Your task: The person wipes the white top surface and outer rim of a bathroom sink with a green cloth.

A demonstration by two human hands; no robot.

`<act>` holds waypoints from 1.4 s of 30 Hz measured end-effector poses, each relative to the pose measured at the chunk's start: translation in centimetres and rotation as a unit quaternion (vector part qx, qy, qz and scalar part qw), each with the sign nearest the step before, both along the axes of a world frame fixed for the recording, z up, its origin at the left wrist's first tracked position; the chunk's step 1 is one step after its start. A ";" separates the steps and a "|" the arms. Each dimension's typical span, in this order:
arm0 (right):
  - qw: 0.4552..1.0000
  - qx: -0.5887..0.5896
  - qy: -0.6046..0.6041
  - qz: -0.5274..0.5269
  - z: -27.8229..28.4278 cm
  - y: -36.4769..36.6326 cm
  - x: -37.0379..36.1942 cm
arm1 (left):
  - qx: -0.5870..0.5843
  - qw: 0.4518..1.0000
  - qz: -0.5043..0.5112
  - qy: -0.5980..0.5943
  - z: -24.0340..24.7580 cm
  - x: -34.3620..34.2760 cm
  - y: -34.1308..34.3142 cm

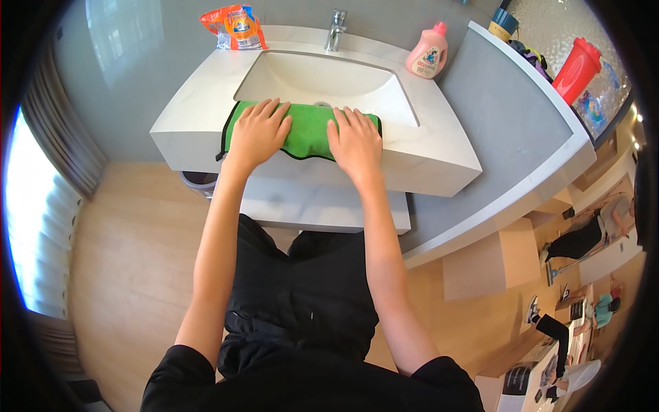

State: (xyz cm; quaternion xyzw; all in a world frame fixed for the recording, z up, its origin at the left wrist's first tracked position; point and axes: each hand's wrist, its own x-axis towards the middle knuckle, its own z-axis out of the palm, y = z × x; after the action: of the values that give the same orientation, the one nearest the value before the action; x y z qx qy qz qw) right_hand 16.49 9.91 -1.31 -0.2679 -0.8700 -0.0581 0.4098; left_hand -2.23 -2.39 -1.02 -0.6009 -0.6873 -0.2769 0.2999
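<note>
A green cloth with black edging (309,130) lies over the front rim of the white sink counter, its lower edge hanging down the counter's front. My left hand (259,134) rests flat on the cloth's left part, fingers spread. On its right part lies my right hand (357,141), also open with fingers stretched forward. Both palms press down on the fabric without gripping it. Just beyond the fingertips is the white basin (316,75), its drain partly covered by the cloth. A chrome faucet (336,31) stands behind the basin.
An orange detergent bag (237,29) stands at the counter's back left, a pink bottle (427,53) at its back right. A grey partition (494,130) borders the right side, with a red container (578,69) beyond. Under the counter sits a bin (199,182). Other people are far right.
</note>
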 end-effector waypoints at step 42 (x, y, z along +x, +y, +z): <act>0.933 -0.229 -0.254 -0.108 4.0 9.5 4.0 | -0.281 0.946 -0.037 -0.157 3.1 3.8 9.5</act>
State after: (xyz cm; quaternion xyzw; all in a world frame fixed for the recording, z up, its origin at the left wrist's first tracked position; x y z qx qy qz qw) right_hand 20.46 19.44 2.67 -0.4236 -0.9004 0.0328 0.0938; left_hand 1.57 7.11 2.10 -0.6347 -0.7529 -0.1740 -0.0034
